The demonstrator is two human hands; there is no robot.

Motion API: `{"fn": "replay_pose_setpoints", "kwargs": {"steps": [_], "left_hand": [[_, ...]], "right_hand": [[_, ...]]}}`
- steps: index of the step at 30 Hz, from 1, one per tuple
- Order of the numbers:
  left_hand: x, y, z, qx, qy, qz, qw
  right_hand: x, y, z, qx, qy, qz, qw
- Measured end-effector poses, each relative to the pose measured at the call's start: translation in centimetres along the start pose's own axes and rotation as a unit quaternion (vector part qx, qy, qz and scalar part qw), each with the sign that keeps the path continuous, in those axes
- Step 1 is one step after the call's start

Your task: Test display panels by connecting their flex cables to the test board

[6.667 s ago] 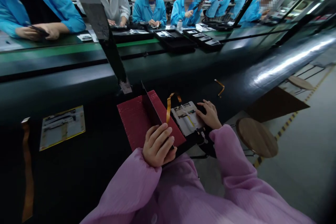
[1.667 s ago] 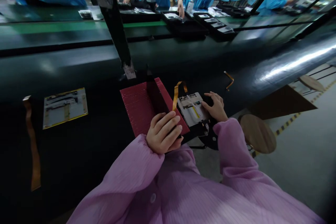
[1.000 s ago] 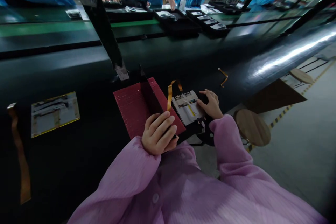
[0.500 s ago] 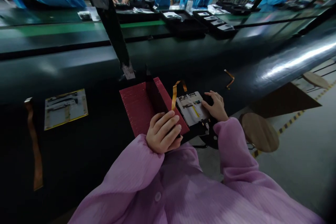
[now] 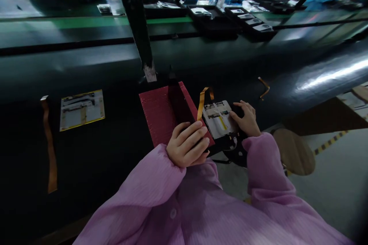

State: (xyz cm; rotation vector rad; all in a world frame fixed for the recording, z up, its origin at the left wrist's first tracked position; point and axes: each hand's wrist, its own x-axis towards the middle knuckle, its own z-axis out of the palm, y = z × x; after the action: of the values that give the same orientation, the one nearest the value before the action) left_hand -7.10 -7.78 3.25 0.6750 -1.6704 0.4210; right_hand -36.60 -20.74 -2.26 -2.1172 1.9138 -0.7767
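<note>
My left hand (image 5: 188, 145) is closed round the near end of a thin dark panel (image 5: 179, 101), which stands tilted on edge over a red pad (image 5: 155, 111). A curved orange flex cable (image 5: 201, 103) rises just beyond my left fingers and bends over toward an opened flat device (image 5: 217, 120). That device has a silver-white face with a yellow strip and lies at the pad's right side. My right hand (image 5: 247, 118) is at its right edge, thumb and fingers apart, the thumb touching or very near its face. My left palm and the panel's lower edge are hidden.
On the dark bench lie a long flex cable (image 5: 50, 145), a flat panel with yellow edging (image 5: 82, 110) and a short flex cable (image 5: 263, 88). A dark post (image 5: 138, 26) rises behind the pad. Black trays (image 5: 212, 26) and co-workers in blue are across the bench. A stool (image 5: 294, 151) stands right.
The whole scene has shifted rightward in view as the head turned. My hands keep nearly the same places on the dark panel and by the device. A co-worker's hands at upper left have come into view.
</note>
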Motion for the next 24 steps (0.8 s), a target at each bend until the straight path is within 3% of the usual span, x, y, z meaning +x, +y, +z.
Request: {"fn": "replay_pose_setpoints", "kwargs": {"steps": [24], "left_hand": [[0.05,0.01,-0.06,0.000,-0.013,0.000,1.000]], "right_hand": [[-0.06,-0.45,-0.35,0.006,-0.012,0.013,1.000]]}}
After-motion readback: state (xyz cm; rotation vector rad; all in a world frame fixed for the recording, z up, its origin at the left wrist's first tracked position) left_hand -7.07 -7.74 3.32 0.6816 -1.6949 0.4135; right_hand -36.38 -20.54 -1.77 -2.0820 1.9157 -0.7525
